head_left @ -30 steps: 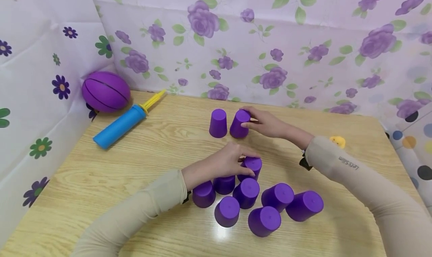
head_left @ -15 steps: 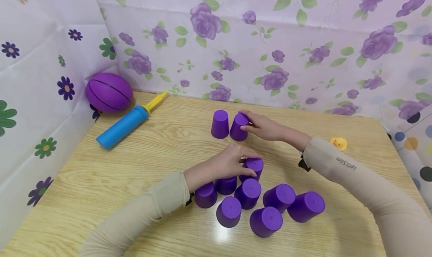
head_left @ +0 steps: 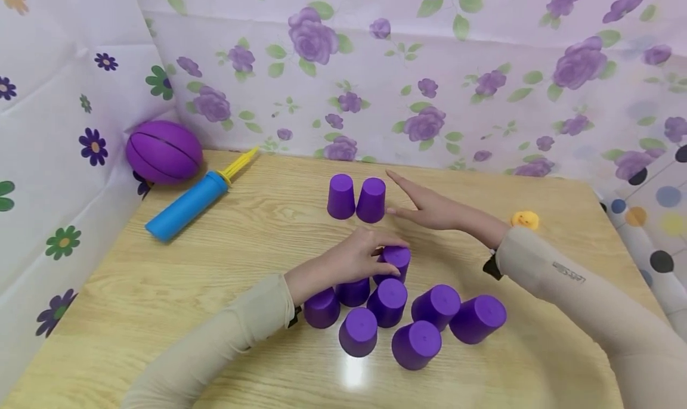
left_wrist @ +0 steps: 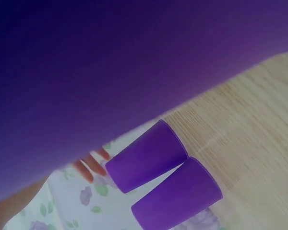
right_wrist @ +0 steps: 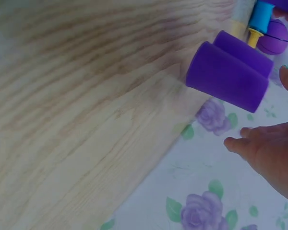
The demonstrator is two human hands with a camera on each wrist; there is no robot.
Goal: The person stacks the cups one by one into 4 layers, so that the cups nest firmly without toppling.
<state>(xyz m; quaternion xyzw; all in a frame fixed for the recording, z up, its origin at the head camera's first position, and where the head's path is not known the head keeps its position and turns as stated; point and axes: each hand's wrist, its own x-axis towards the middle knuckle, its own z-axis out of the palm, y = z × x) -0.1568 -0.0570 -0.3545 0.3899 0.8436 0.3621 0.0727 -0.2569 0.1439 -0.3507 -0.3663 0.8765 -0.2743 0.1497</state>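
Two upturned purple cups stand side by side at the back of the table, a left one [head_left: 340,197] and a right one [head_left: 371,200]. Just right of them is my right hand [head_left: 432,209], fingers and thumb spread; the right wrist view shows a gap between fingertips [right_wrist: 235,143] and cup. My left hand [head_left: 349,259] grips another upturned cup [head_left: 396,259] between thumb and fingers, nearer to me. Several more upturned cups [head_left: 387,303] cluster around and in front of it. A purple surface [left_wrist: 110,72], very close, covers much of the left wrist view.
A blue pump [head_left: 188,206] with a yellow nozzle lies at the left, beside a purple ball [head_left: 164,152] in the corner. Near my right forearm sits a small yellow toy [head_left: 525,219]. A floral curtain [head_left: 257,69] runs along the back edge of the wooden table [head_left: 161,313].
My right hand has let go of the back right cup, spread its fingers and drawn slightly right. That cup now stands closer to its neighbour. The left hand keeps its grip.
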